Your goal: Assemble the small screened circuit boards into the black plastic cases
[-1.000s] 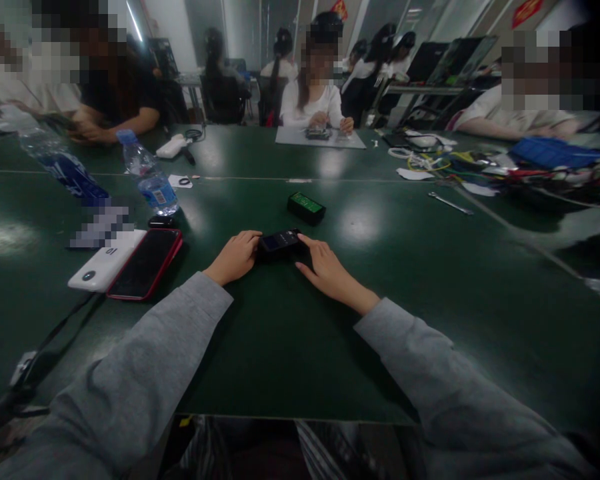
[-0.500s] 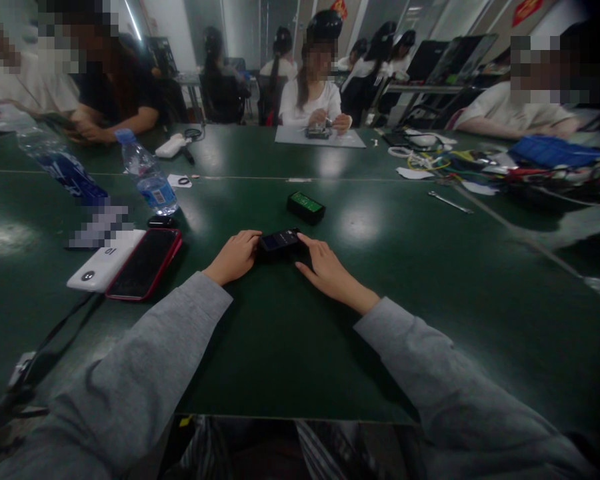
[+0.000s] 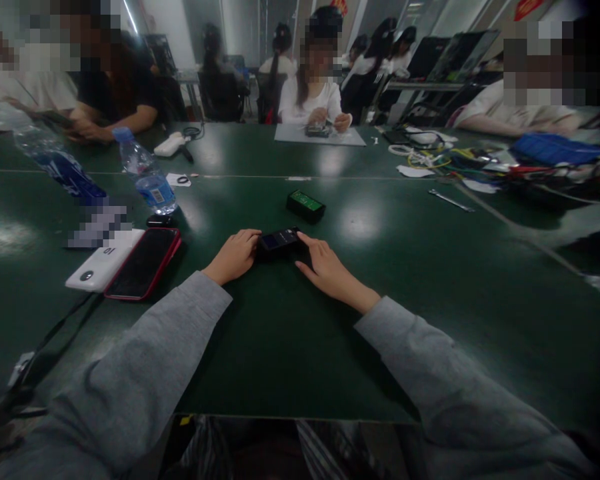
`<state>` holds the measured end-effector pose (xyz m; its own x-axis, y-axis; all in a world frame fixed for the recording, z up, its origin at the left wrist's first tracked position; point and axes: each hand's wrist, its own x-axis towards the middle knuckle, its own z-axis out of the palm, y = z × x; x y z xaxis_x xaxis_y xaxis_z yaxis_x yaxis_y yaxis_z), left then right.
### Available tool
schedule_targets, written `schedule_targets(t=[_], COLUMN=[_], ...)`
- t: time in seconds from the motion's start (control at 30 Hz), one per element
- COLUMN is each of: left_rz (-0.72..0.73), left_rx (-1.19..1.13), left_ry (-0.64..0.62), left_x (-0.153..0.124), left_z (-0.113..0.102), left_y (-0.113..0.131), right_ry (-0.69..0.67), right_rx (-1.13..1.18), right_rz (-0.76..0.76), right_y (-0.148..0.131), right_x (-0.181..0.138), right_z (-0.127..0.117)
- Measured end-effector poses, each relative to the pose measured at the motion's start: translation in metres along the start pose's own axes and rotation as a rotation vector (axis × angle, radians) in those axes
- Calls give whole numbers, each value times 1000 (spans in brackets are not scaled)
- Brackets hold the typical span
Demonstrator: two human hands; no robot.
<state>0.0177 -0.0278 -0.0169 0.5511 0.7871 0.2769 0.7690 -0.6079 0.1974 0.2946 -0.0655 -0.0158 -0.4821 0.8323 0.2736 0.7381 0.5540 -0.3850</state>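
Note:
A small black box-like device (image 3: 280, 239) with a dark screen and small light markings on its top lies on the table before me. My left hand (image 3: 234, 255) curls at its left end, fingertips on the edge and thumb mostly hidden. At the right end, the fingertips of my right hand (image 3: 330, 270) touch the device. Those fingers are stretched out, and the thumb stands apart below them. Just beyond lies a black casing with a green circuit board (image 3: 305, 202) facing up, touched by neither hand.
Left on the green table (image 3: 300, 347) are a red-cased phone (image 3: 143, 265), a white power bank (image 3: 103, 261) with a strap and plastic bottles (image 3: 153, 180). A wrench (image 3: 451, 200) and tangled cables (image 3: 480, 163) lie right. Across, a person works over a grey mat (image 3: 350, 137).
The view has shifted very slightly. Both hands stay at the black device's ends, and neither it nor the green-board casing has visibly moved.

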Motion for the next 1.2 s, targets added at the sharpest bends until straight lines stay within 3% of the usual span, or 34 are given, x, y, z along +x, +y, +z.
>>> schedule_targets(t=[1.2], left_rz=[9], left_rx=[-5], left_ry=[8], left_x=[-1], left_z=[-1], left_y=[1], right_ry=[-11], right_rx=[-25], right_rz=[15], right_y=[-5], right_x=[-1], right_z=[-4])
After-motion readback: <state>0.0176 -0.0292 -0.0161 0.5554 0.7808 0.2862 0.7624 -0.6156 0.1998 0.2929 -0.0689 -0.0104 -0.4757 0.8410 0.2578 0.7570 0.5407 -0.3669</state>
